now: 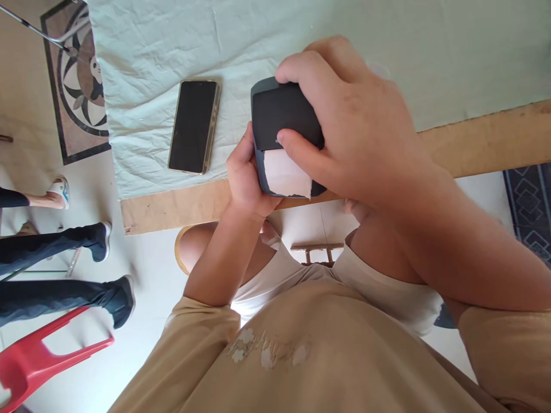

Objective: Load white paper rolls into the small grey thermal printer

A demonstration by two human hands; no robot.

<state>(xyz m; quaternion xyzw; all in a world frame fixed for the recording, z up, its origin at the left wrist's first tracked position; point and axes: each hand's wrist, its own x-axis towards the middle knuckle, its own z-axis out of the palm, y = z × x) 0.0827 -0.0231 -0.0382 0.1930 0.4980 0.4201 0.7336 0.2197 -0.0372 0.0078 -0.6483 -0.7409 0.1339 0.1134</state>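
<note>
A small black portable printer [282, 115] is held up near the table's front edge. A strip of white paper [286, 172] with a torn, ragged edge shows on its near side. My left hand [247, 175] is closed around the printer's lower left side, its thumb along the edge. My right hand [344, 109] grips it from the right, with the thumb on the front just above the paper and the fingers over the far edge. Left of the printer, a dark-screened smartphone [193, 126] in a clear case lies on the cloth.
A pale green cloth [142, 126] covers the table, leaving a bare wooden strip [172, 209] along its front edge. On the floor to the left are people's legs [55, 298] and a red plastic chair [34, 361]. A dark patterned mat [531, 201] lies at right.
</note>
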